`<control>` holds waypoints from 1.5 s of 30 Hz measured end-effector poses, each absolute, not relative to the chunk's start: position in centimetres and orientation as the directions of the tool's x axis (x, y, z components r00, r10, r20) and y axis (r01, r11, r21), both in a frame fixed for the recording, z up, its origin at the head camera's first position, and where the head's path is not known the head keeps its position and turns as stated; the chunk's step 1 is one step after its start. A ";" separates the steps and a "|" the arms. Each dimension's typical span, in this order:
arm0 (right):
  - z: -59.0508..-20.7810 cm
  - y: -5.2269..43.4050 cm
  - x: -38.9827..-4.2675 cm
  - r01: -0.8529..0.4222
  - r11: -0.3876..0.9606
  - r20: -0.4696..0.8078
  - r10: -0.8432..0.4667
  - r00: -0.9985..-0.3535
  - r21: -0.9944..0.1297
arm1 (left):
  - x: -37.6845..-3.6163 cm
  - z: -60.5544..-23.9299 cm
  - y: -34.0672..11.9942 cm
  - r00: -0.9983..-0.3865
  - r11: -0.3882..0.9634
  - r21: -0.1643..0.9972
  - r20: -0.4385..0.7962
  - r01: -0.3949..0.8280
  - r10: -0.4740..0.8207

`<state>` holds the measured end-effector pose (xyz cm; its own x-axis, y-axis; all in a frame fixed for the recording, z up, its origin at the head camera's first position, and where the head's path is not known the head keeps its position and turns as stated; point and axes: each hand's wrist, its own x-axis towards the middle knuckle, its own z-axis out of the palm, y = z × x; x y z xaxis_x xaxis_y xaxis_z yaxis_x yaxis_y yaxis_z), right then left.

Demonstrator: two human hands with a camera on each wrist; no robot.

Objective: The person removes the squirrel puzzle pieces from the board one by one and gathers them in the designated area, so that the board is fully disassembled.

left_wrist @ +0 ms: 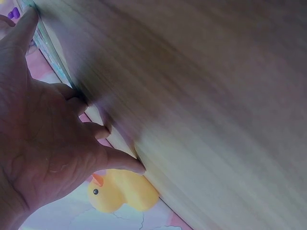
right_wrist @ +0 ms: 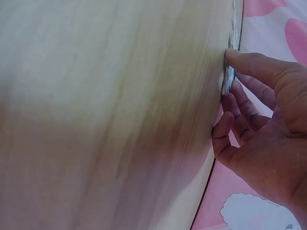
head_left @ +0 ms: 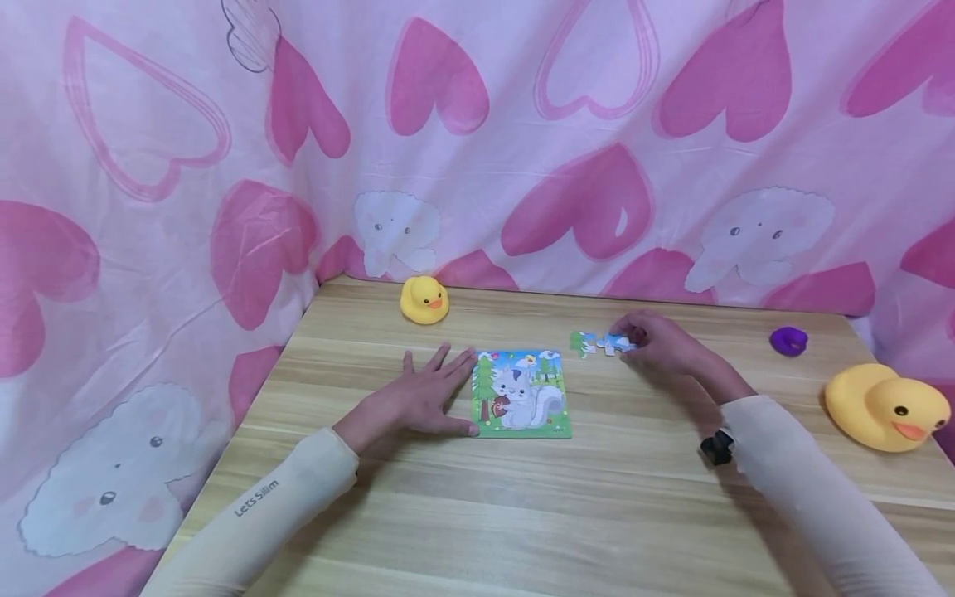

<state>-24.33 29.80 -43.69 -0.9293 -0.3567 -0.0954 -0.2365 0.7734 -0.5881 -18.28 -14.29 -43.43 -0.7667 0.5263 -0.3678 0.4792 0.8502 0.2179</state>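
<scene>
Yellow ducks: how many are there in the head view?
2: the small duck beyond the left hand, and the large duck near the picture's right edge.

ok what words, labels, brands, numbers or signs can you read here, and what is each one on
"Let's S...im": dark lettering on the left sleeve; the middle letters of the second word are too blurred to be sure of.
Squirrel picture puzzle: what looks like tiny print near its lower right corner, too small to read.
No other text can be made out.
</scene>
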 end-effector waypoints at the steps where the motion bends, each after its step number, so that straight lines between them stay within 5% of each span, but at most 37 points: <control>1: -43.7 29.8 -24.3 -0.237 0.775 -0.096 -0.357 -0.929 -0.586 | -18.3 -43.4 -14.3 -0.766 0.850 0.218 -0.368 0.480 0.527; 26: -42.0 23.2 -23.1 -0.407 0.749 0.015 -0.469 -0.883 -0.522 | -18.3 -43.5 -14.4 -0.769 0.850 0.227 -0.364 0.475 0.526; 45: -43.0 18.7 -20.4 -0.412 0.776 -0.082 -0.507 -0.858 -0.478 | -18.4 -43.4 -14.3 -0.761 0.851 0.233 -0.382 0.470 0.525</control>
